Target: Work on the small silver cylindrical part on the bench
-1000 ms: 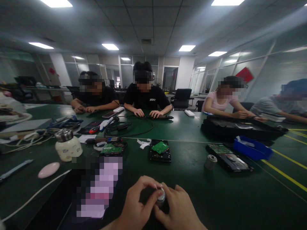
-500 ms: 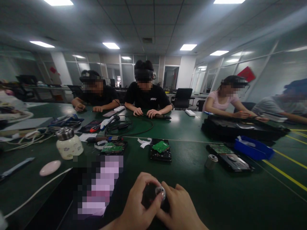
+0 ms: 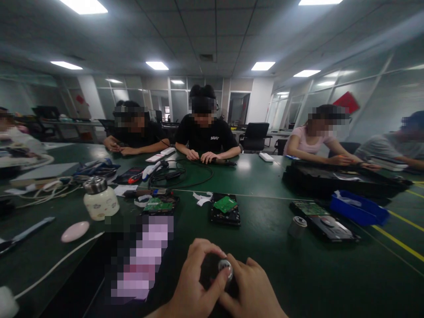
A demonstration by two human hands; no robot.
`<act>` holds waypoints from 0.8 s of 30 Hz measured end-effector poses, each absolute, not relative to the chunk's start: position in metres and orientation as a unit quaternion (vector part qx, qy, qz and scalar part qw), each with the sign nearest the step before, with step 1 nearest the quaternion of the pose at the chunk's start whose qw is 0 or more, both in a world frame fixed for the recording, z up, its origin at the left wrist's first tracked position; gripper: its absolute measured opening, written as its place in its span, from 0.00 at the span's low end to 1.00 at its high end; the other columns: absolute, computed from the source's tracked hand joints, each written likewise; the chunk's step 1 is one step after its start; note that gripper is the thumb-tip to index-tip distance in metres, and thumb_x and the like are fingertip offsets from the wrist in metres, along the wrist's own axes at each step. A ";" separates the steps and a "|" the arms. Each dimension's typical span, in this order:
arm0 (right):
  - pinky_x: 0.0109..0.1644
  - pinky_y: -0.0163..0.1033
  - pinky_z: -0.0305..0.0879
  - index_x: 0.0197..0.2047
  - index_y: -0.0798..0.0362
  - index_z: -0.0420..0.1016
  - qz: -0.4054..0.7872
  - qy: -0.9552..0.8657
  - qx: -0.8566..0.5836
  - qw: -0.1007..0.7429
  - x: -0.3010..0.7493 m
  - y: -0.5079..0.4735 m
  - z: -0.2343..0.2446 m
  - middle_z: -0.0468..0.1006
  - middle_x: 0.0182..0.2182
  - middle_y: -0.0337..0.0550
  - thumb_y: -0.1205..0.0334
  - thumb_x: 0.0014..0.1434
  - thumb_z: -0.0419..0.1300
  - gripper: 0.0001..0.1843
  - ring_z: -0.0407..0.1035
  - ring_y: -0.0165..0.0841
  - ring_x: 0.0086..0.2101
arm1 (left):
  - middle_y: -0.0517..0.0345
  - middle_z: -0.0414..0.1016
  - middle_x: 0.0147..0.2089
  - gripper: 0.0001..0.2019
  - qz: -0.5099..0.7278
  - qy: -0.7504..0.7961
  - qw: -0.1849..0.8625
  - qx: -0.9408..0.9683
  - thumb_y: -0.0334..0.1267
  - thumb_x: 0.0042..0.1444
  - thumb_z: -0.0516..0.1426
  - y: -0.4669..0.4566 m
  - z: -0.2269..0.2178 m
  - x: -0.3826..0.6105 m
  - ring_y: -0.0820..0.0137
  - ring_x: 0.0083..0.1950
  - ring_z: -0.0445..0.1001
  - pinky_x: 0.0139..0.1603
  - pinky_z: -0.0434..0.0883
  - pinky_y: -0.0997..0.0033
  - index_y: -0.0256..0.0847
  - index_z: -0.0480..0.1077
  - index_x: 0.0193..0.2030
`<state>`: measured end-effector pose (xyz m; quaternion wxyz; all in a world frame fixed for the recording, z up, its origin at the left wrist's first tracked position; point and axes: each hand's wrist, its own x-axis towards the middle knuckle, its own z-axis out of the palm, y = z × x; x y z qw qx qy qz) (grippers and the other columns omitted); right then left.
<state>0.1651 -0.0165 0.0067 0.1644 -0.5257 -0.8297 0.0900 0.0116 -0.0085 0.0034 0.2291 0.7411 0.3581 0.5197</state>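
Note:
Both my hands meet low in the middle of the view, around a small silver cylinder (image 3: 225, 266) that looks like a small motor. My left hand (image 3: 198, 280) has its thumb against the cylinder's near side and its index finger bent over to the far side. From the right, my right hand (image 3: 253, 282) curls its fingers about the same piece; its thumb is partly hidden. The lower part of the cylinder is covered by the fingers. A similar silver cylinder (image 3: 297, 227) stands upright on the green table (image 3: 265, 256), off to the right.
Opened hard drives with green boards lie ahead (image 3: 225, 214) and at right (image 3: 327, 223). Beyond are a blue bin (image 3: 359, 210) and a black tray (image 3: 304, 176). At left stand a cream bottle (image 3: 101, 205) and a pink oval object (image 3: 75, 232). Several people sit opposite.
The whole view has shifted slightly, so things appear a little farther right and lower. My hands keep nearly the same hold on the cylinder.

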 end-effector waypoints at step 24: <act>0.36 0.40 0.55 0.40 0.53 0.69 0.094 -0.829 -0.526 0.165 0.164 -0.017 0.008 0.79 0.32 0.42 0.59 0.54 0.55 0.10 0.72 0.37 0.28 | 0.53 0.72 0.42 0.11 0.510 0.371 0.203 0.749 0.29 0.53 0.57 -0.010 0.007 0.012 0.63 0.46 0.72 0.46 0.71 0.62 0.44 0.70 0.43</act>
